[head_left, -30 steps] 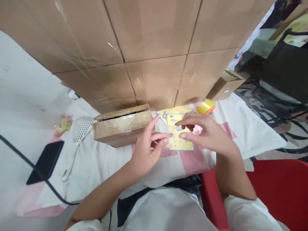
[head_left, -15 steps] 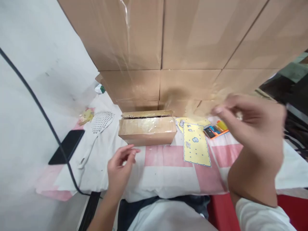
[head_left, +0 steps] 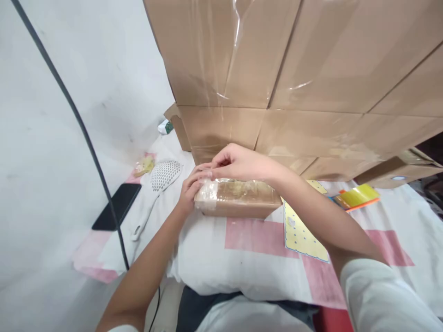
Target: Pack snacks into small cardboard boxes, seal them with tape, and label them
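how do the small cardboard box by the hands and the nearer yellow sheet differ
The small cardboard box is brown with shiny tape; the nearer yellow sheet is dotted and blue-edged. The box is thick, while the sheet lies thin and flat. The left hand touches the box; the right forearm crosses in front of the sheet. Both rest on the cloth.

the shirt front is white and sits at 6 o'clock. the right sleeve, at 4 o'clock, is white and loose, ending near the elbow. the left sleeve shows only a white edge at 7 o'clock. the lower garment is dark.
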The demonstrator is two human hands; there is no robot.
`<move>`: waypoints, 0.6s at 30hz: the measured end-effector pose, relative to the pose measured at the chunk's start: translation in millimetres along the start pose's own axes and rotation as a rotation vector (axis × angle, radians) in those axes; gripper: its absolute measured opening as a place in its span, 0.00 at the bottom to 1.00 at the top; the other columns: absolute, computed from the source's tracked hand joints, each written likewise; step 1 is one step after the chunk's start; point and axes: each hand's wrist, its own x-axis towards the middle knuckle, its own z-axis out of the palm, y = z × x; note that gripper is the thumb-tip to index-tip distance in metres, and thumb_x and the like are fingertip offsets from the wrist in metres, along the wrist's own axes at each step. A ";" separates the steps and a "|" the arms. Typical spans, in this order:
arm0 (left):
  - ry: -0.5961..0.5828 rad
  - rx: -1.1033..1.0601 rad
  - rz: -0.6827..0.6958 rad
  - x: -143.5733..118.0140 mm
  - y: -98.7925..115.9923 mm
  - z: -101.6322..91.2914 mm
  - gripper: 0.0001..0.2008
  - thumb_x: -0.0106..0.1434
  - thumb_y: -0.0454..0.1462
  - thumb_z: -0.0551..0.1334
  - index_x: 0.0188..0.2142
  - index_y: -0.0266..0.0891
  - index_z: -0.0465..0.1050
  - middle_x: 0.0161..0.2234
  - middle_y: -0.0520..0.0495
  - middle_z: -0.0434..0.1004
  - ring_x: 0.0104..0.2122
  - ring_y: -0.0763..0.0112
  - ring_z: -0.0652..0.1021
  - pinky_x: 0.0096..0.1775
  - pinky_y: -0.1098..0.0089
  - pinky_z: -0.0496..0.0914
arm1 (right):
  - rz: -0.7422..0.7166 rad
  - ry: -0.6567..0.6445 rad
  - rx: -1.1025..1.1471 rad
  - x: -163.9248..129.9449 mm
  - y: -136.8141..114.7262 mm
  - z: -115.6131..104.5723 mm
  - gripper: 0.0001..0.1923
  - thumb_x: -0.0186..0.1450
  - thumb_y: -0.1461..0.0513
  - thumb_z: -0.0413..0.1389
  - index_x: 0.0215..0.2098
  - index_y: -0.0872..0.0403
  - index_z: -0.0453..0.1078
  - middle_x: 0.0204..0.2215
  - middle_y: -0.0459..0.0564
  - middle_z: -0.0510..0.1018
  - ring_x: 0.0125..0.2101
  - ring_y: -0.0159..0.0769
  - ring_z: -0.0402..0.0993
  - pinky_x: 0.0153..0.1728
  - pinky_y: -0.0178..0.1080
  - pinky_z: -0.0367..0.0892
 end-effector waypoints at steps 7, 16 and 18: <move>0.062 -0.306 -0.108 -12.5 -1.2 4.3 0.27 0.69 0.43 0.61 0.67 0.52 0.65 0.65 0.44 0.71 0.65 0.55 0.71 0.66 0.52 0.64 | 0.099 0.142 -0.241 34.9 44.1 14.9 0.12 0.63 0.59 0.59 0.23 0.55 0.72 0.17 0.40 0.66 0.21 0.26 0.58 0.24 0.36 0.51; 0.145 0.087 0.106 -24.8 3.5 3.1 0.18 0.73 0.46 0.52 0.47 0.48 0.80 0.69 0.48 0.63 0.67 0.50 0.66 0.66 0.43 0.60 | 0.138 0.143 -0.366 32.0 32.1 20.5 0.09 0.62 0.59 0.61 0.26 0.55 0.72 0.22 0.42 0.73 0.23 0.27 0.63 0.27 0.36 0.51; 0.189 0.260 0.188 -27.6 6.2 0.6 0.21 0.72 0.48 0.52 0.36 0.47 0.82 0.63 0.47 0.69 0.63 0.50 0.67 0.64 0.41 0.61 | 0.147 0.149 -0.398 32.5 30.4 20.7 0.09 0.62 0.59 0.61 0.26 0.54 0.73 0.23 0.42 0.75 0.24 0.28 0.65 0.27 0.36 0.52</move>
